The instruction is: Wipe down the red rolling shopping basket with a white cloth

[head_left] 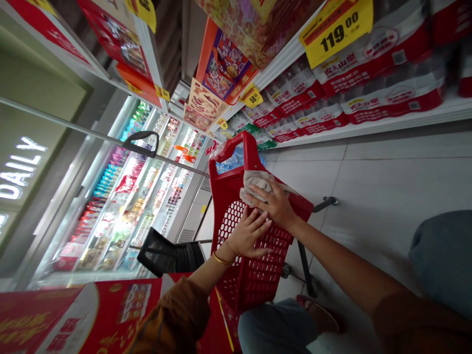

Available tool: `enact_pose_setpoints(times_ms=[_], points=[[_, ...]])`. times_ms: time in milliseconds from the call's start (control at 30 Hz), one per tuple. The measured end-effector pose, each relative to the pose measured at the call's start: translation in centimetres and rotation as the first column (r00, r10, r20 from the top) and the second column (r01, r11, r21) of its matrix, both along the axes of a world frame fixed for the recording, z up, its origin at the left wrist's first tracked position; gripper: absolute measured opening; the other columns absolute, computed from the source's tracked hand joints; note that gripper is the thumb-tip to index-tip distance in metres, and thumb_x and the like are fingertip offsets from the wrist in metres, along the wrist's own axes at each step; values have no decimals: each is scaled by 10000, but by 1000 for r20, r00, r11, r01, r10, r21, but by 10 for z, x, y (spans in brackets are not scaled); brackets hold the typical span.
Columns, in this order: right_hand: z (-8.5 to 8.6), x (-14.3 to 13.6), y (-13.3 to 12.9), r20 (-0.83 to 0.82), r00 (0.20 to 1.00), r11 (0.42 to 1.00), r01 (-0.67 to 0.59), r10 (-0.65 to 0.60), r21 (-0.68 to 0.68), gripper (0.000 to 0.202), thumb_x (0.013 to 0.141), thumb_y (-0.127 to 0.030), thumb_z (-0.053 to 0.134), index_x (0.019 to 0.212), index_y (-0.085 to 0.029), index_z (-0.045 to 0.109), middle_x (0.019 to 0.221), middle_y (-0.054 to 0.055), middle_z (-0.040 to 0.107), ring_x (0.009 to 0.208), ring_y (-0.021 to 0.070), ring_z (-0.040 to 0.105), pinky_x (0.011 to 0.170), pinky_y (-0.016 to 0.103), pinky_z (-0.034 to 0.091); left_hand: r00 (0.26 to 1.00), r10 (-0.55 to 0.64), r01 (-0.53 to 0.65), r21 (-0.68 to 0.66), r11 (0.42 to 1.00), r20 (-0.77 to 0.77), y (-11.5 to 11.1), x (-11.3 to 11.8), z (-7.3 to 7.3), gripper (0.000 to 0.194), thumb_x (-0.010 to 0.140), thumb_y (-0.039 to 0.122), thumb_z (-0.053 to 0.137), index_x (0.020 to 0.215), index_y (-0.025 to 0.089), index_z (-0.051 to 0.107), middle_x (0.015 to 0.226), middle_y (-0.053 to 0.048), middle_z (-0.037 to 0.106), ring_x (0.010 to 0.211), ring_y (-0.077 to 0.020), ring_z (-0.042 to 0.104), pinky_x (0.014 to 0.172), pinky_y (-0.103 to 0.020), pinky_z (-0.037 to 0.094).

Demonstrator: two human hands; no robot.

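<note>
A red plastic shopping cart (230, 184) with perforated sides stands right before me, appearing tilted in this view. My right hand (275, 204) presses a folded whitish cloth (260, 182) against its upper edge, the fingers curved over the fabric. Just below and left, my left hand (250, 236), with a gold-coloured bangle at the wrist, rests against the holed side panel. Its fingers are stretched out and hold nothing. The two hands are close together. Part of the cloth is hidden under the right hand.
Shelves with shrink-wrapped water bottles (391, 98) and a price tag (337, 32) line the upper right. Lit refrigerated shelves (140, 191) stand at left, near a black chair-like object (165, 253). Red printed boxes (121, 314) are lower left. Tiled floor (383, 182) lies at right.
</note>
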State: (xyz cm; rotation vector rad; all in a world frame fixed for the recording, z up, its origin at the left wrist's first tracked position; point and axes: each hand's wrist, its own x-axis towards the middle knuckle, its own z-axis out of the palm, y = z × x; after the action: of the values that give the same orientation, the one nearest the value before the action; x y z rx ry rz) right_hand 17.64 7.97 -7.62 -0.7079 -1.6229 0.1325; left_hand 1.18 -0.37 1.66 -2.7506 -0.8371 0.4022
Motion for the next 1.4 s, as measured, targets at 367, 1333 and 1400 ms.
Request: enact_pose_setpoints(times_ms=[367, 1333, 1400], points=[[51, 23, 22, 240, 968, 984, -113, 78, 134, 295, 961, -257, 535, 1234, -265, 646, 1407, 7, 572, 1431, 312, 313, 1162, 616, 221, 997, -10, 9, 20, 1000, 74, -8, 16, -5, 1123, 796, 701, 552, 1556, 149, -63, 1603, -212, 188, 1508, -351, 33, 1178, -634, 79], [143, 44, 16, 779, 625, 996, 22, 55, -87, 252, 908, -214, 530, 940, -148, 771, 992, 136, 738, 1004, 289, 617, 1059, 523, 310, 958, 179, -223, 190, 956, 224, -25, 25, -23, 1216, 791, 831, 441, 1521, 19, -93, 1566, -316, 167, 1485, -378, 142, 1165, -532, 268], [144, 50, 11, 783, 621, 996, 35, 42, -81, 251, 912, -227, 534, 947, -148, 770, 995, 135, 737, 1013, 288, 615, 1061, 506, 318, 959, 163, -210, 197, 958, 231, -26, 28, -23, 1194, 802, 816, 451, 1526, 13, -54, 1561, -309, 195, 1487, -363, 150, 1172, -511, 266]])
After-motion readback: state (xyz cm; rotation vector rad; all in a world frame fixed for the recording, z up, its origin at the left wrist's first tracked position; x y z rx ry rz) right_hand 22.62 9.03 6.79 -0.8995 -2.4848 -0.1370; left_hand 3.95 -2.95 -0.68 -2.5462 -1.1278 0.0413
